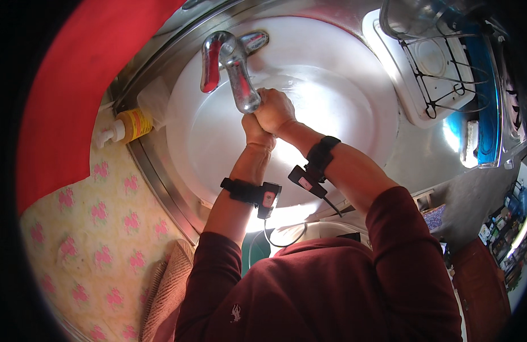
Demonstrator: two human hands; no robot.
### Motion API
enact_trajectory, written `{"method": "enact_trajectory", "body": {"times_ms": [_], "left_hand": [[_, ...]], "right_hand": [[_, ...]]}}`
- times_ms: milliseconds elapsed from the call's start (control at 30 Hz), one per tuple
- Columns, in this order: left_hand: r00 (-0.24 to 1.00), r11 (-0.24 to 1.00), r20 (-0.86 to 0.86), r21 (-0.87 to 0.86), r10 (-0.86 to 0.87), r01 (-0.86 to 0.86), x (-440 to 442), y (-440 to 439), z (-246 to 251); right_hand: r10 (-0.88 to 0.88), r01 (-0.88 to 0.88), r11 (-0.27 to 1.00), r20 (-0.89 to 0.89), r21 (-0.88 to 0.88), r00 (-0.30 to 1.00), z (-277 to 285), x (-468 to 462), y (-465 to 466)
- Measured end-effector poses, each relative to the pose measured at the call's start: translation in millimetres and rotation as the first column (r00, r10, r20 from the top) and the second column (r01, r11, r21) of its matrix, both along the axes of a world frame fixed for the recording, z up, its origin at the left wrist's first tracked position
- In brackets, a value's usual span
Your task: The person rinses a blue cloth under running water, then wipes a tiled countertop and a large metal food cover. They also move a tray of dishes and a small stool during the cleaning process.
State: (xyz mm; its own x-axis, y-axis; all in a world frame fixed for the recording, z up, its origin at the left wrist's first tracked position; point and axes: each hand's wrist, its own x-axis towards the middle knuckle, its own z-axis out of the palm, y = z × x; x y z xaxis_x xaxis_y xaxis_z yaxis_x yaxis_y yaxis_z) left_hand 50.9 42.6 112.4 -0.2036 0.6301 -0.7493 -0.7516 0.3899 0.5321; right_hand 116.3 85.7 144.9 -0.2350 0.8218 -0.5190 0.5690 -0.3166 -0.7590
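Both of my hands are together over a white oval sink basin (pixel 366 141), just below the end of a chrome faucet (pixel 242 87). My right hand (pixel 277 110) is curled on top of my left hand (pixel 256 130), and the two touch. The left fingers are hidden under the right hand and the faucet's end, so whether anything lies between the palms cannot be seen. Shallow clear water appears to lie in the basin, with bright glare across it. A black strap with a small cabled box (pixel 270 200) sits on each forearm.
A pump bottle (pixel 134 125) of amber liquid stands left of the basin beside a whitish translucent object (pixel 154 101). To the right are a white plastic tray (pixel 421 115), a black wire rack (pixel 447 75) and a blue container (pixel 489 98). Red cloth (pixel 75 98) hangs at upper left.
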Motion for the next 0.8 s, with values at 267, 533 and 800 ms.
{"method": "enact_trajectory", "body": {"times_ms": [267, 533, 800], "left_hand": [[0.947, 0.939, 0.003, 0.129, -0.322, 0.319, -28, 0, 12], [0.967, 0.979, 0.253, 0.201, -0.038, -0.014, -43, -2, 27], [0.947, 0.992, 0.302, 0.027, 0.107, -0.12, -37, -16, 33]], "right_hand": [[-0.4, 0.122, 0.873, -0.551, -0.472, 0.733, -19, 12, 14], [-0.472, 0.039, 0.755, -0.501, -0.655, 0.725, -11, 36, 18], [-0.75, 0.491, 0.66, -0.461, -0.568, 0.475, -26, 17, 10]]}}
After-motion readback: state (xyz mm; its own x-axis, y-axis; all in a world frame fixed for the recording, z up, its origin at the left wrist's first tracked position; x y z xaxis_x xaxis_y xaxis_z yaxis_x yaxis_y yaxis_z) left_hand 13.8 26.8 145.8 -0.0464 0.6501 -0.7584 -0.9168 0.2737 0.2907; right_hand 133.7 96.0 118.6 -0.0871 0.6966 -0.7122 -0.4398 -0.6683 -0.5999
